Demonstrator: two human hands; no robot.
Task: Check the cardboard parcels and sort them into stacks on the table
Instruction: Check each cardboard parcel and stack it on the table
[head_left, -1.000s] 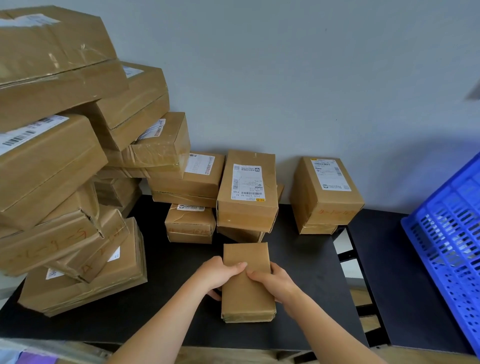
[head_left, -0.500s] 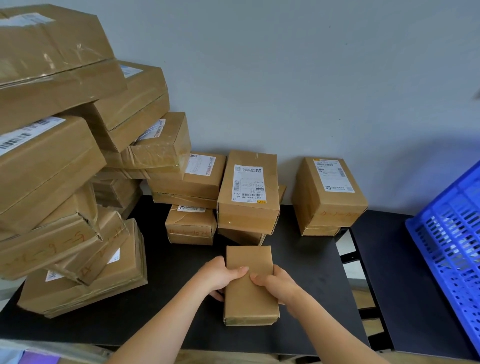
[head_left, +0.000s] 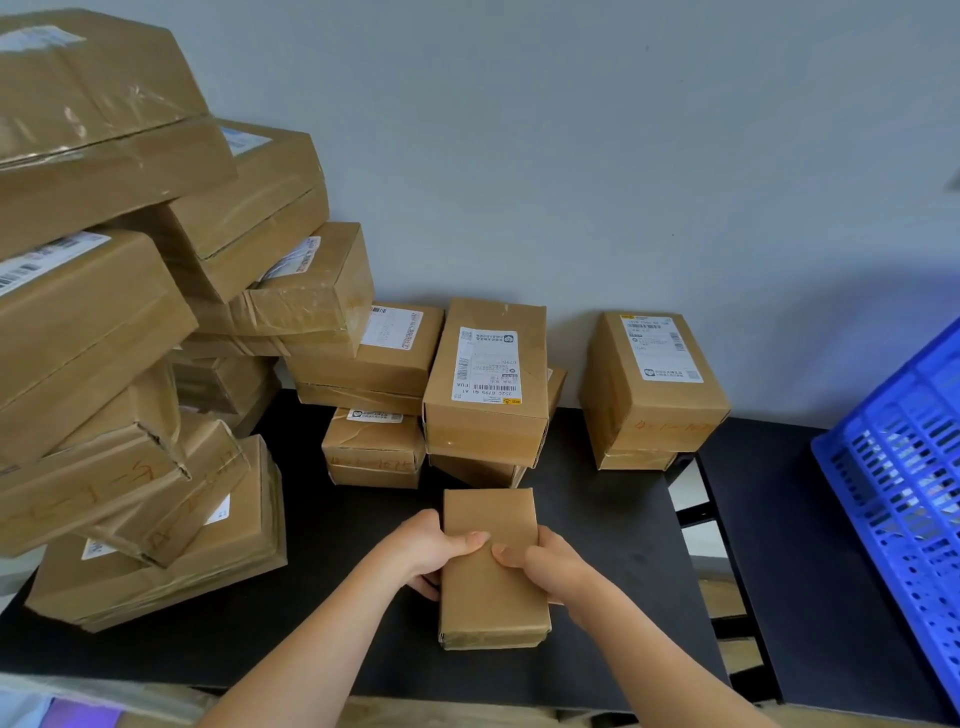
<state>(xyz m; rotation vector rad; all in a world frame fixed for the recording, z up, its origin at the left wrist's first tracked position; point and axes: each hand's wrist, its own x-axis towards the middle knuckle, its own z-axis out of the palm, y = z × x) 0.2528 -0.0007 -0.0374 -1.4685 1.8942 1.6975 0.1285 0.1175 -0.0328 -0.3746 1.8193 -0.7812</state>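
both hands are gripping one small parcel (head_left: 491, 597) across its middle. the left hand (head_left: 423, 551) is wrapping the left edge with fingers curling underneath, the right hand (head_left: 550, 569) is clasping the right edge, and the two thumbs (head_left: 475, 539) are pressing on the top face, almost meeting. the parcel is sitting at the front middle of the black table (head_left: 337, 525), just in front of the labelled stack (head_left: 488, 374) and apart from it. whether its underside is touching the table i cannot tell, though the fingers beneath are suggesting it is being held slightly up.

over the last second almost nothing is changing. the parcel is staying in the same spot with the same plain brown face up, and the hands are keeping the same hold. only the view is drifting a little, with the blue crate (head_left: 893, 493) on the right shifting in the frame. that is reading as the checking step still going on, not a placing move. no label is showing on the upper face, so the next move is probably calling for a turn or flip to find one before choosing a stack. the choices are looking like the tall leaning heap (head_left: 104, 364) on the left, the labelled stack, or the pair of boxes (head_left: 654, 384) by the wall.
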